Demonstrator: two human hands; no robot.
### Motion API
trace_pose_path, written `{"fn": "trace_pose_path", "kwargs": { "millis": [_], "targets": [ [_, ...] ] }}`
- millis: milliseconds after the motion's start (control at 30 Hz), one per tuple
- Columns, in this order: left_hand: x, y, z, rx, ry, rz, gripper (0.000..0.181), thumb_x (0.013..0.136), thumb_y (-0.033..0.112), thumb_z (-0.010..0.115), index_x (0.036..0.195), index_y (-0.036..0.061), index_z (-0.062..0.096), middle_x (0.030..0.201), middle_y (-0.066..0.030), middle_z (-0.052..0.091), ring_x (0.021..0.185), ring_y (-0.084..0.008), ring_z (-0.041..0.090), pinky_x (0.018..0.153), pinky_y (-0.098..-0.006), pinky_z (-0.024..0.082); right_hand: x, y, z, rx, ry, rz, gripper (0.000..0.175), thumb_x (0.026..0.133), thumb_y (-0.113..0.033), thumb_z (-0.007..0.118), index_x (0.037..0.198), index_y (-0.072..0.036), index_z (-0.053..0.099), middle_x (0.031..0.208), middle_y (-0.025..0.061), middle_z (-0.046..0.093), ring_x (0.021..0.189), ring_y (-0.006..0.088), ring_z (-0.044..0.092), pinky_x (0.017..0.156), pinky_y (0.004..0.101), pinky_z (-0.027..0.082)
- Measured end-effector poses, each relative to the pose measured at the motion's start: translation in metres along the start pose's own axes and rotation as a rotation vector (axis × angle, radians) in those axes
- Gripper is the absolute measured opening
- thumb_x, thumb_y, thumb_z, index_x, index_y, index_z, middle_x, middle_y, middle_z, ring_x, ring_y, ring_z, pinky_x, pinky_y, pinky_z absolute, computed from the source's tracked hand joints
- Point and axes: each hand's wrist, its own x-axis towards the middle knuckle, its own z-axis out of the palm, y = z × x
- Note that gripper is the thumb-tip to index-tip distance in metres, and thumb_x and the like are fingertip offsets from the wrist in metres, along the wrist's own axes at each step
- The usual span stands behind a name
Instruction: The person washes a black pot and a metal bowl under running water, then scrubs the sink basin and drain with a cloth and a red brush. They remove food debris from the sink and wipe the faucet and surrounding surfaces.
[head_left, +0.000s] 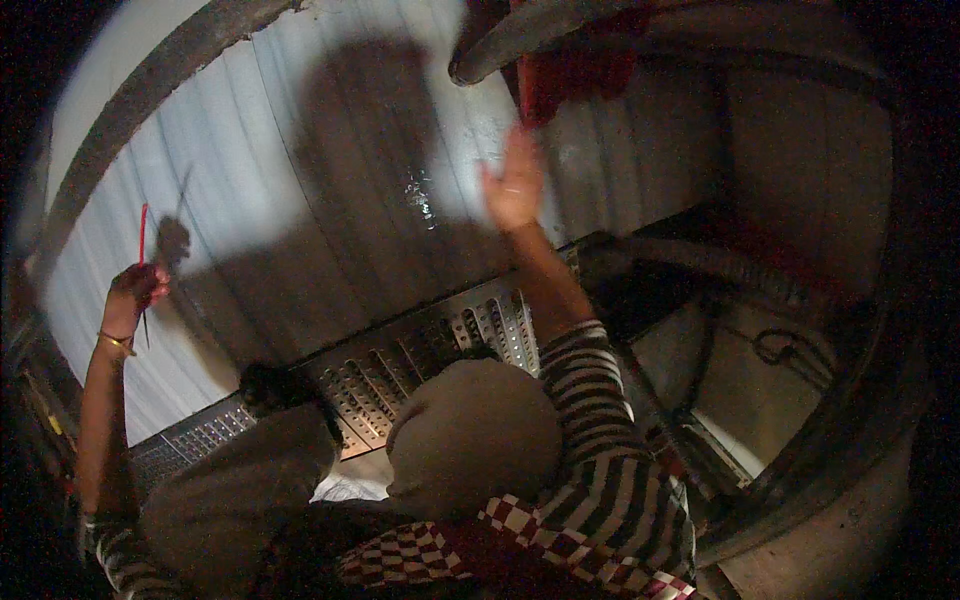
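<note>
My left hand (139, 289) is raised at the left, closed around a thin red stick-like tool (143, 232). The tool's red part points up past my fist, and a thin dark end sticks out below it. What kind of tool it is cannot be made out. Behind this hand is a pale ribbed wall panel (247, 157), on which the shadows of the hand and tool fall. My right hand (519, 184) is lifted before the same panel with its fingers extended, somewhat blurred, holding nothing visible. Its fingertips are just below a red hanging object (534, 86); whether they touch it is unclear.
Perforated metal grating (360, 390) runs along the panel's foot, before my bent knees (476, 431). A dark curved bar (517, 37) juts in overhead. On the right, a dark looped cable or hose (795, 356) lies by a framed opening. A checkered cloth (405, 555) hangs on me.
</note>
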Motion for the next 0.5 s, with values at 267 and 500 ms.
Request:
{"fn": "trace_pose_path", "kwargs": {
  "millis": [267,500],
  "targets": [
    [-0.026,-0.047,-0.025,-0.122,-0.004,-0.114,0.021,0.098,0.028,0.062,0.102,0.0077,0.064,0.089,-0.0005,0.068,0.075,-0.0087,0.065,0.065,-0.0209,0.046,0.016,0.165,-0.049,-0.436,0.361,-0.001,0.046,0.100,-0.018,0.047,0.142,0.002,0.046,0.146,0.0205,0.048,0.131,0.0370,0.047,0.116,0.0456,0.034],
    [-0.060,-0.090,-0.055,-0.022,0.009,-0.109,0.020,0.096,0.028,0.066,0.102,0.0095,0.065,0.091,-0.0001,0.069,0.076,-0.0110,0.068,0.062,-0.0212,0.047,0.088,0.157,-0.071,-0.812,-0.099,0.170,0.044,0.101,-0.018,0.047,0.141,-0.001,0.048,0.145,0.0184,0.048,0.132,0.0336,0.047,0.114,0.0460,0.036]
  ]
}}
